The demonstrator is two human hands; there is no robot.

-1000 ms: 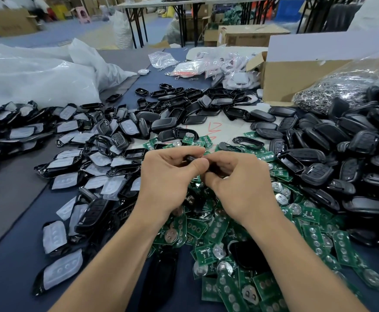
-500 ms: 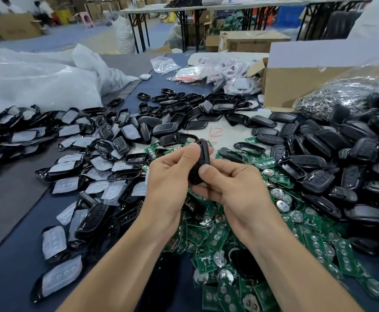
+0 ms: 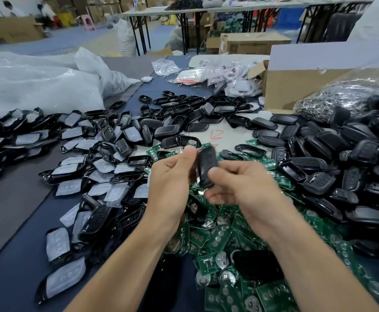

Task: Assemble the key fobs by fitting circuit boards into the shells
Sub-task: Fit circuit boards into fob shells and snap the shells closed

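A black key fob (image 3: 207,165) stands upright between my two hands above the table's middle. My left hand (image 3: 172,176) pinches its upper left edge with thumb and fingertips. My right hand (image 3: 242,183) holds its lower right side, thumb on the front, fingers curled under. Both hands are motion-blurred. Beneath them lies a heap of green circuit boards (image 3: 220,239) with round coin cells. Whether a board sits inside the held fob is hidden.
Black shell halves (image 3: 346,167) pile up on the right. Shells with grey button pads (image 3: 76,185) spread on the left. Empty black frames (image 3: 184,104) lie behind. A cardboard box (image 3: 296,86), a bag of metal rings (image 3: 341,95) and white plastic bags (image 3: 37,82) stand at the back.
The fob, earlier pressed flat between both hands, has been turned upright. My hands have drawn slightly apart and lifted a little.
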